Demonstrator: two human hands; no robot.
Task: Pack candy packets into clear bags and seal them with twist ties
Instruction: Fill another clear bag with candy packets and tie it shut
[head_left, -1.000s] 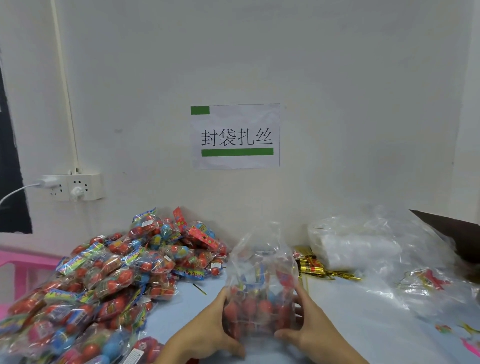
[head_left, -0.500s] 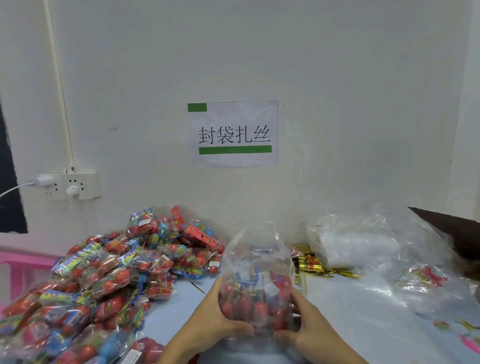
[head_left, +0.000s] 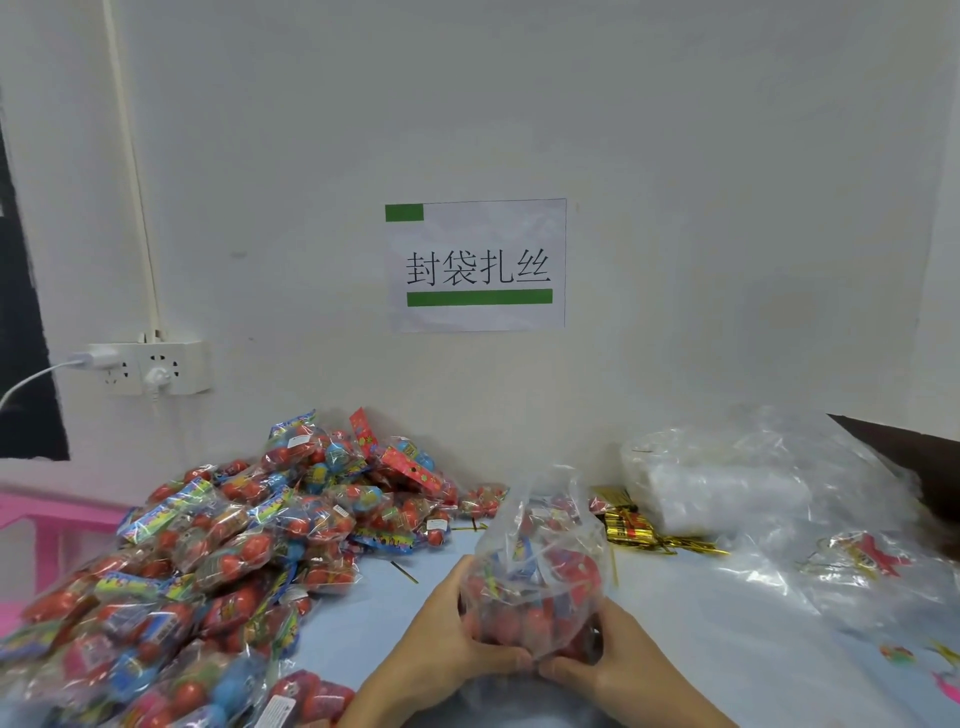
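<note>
Clear bag cupped upright between left hand and right hand.

Even, soft indoor light; faint shadows; wide-angle bending at edges; slight blur

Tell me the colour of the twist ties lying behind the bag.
Shiny gold, shown in the head view: the twist ties lie behind the clear bag.

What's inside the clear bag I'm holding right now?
The clear bag holds candy packets, mostly red with some blue wrapping, filling its lower half. The left hand and right hand cover the bottom corners, so the count stays unclear.
</note>
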